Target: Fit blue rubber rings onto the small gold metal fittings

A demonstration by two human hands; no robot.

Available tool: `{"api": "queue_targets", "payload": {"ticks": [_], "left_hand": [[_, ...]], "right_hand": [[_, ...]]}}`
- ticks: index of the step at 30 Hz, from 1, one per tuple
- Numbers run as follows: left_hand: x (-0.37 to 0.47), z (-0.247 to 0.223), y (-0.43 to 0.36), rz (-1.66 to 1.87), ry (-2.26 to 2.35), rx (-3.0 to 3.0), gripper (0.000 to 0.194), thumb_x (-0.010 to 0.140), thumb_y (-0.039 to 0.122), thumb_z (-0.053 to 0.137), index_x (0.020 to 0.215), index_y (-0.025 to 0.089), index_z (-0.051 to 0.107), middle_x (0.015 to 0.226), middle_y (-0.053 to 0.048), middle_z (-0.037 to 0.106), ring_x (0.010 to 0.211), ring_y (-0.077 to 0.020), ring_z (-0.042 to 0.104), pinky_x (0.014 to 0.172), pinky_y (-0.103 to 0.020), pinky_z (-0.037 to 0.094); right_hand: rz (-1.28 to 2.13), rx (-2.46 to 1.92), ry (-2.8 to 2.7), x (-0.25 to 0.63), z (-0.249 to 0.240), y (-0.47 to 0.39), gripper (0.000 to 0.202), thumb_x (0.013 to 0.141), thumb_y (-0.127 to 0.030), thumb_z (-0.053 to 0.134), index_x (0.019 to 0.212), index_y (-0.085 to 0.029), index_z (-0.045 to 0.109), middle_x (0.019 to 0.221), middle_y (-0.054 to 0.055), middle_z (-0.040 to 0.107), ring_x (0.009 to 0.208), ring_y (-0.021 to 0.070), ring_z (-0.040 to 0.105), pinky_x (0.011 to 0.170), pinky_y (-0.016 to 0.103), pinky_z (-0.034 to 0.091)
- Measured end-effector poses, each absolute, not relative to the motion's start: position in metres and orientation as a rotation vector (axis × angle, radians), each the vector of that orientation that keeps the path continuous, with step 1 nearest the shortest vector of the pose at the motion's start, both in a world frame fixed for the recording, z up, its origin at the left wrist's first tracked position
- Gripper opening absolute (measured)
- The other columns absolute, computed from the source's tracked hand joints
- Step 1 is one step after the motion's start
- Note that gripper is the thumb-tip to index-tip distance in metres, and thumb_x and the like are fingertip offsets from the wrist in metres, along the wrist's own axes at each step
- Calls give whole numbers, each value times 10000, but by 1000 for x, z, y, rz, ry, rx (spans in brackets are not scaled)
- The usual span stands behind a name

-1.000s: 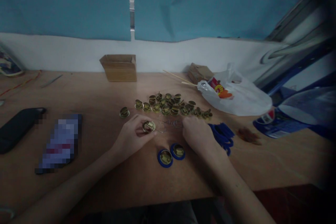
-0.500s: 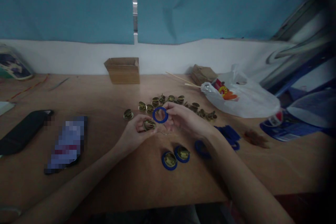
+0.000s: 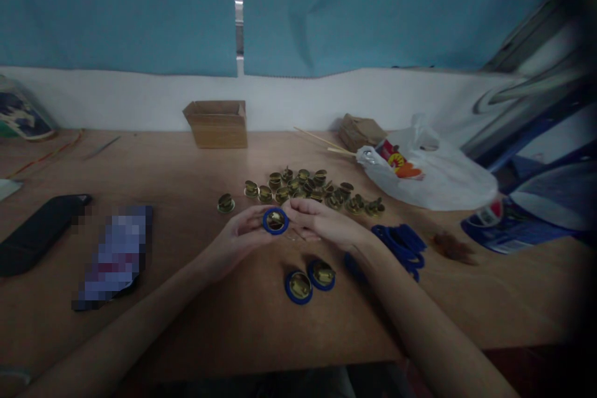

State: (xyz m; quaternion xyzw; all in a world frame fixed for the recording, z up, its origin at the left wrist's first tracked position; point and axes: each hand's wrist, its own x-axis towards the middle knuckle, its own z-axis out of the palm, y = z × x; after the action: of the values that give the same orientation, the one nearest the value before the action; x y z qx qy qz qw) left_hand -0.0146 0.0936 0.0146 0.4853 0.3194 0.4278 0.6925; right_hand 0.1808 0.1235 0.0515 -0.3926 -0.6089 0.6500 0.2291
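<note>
Between my two hands is a blue ring with a brass-coloured metal piece showing inside it; whether it is fully seated I cannot tell. My left hand grips the metal piece from the left, fingers closed. My right hand pinches the ring's right edge. Just below, on the table, lie two brass pieces set in blue rings, a left one and a right one. Beyond my hands stand several loose brass clip-like pieces. A pile of blue rings lies right of my right forearm.
A wooden table carries everything. At left lie a dark phone-like object and a blurred-out packet. Behind stands a cardboard box. To the right are a white plastic bag and a blue container.
My right hand has brought the blue ring down and left onto the brass piece in my left hand. Before, ring and piece were apart.
</note>
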Motion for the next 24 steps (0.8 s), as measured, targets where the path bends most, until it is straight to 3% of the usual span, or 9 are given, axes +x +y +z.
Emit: {"api": "queue_targets", "payload": {"ticks": [13,24], "left_hand": [[-10,13,96,1041,650,885,308,827,188,650,1133,155,633,1202,-100,651,1142,-239,593,1047,-427,426],[-13,10,96,1049,649,938,341,849,202,623,1188,192,592,1209,-88,636,1141,-237,590,1013,-430,458]], "right_hand": [[1568,-1198,-1648,174,42,127,346,889,-525,493,763,-204,456,629,-55,408,493,76,331,457,234,257],[1521,-1131,-1722,170,45,125,226,887,-406,531,837,-192,482,591,-74,433,458,66,348,432,219,257]]}}
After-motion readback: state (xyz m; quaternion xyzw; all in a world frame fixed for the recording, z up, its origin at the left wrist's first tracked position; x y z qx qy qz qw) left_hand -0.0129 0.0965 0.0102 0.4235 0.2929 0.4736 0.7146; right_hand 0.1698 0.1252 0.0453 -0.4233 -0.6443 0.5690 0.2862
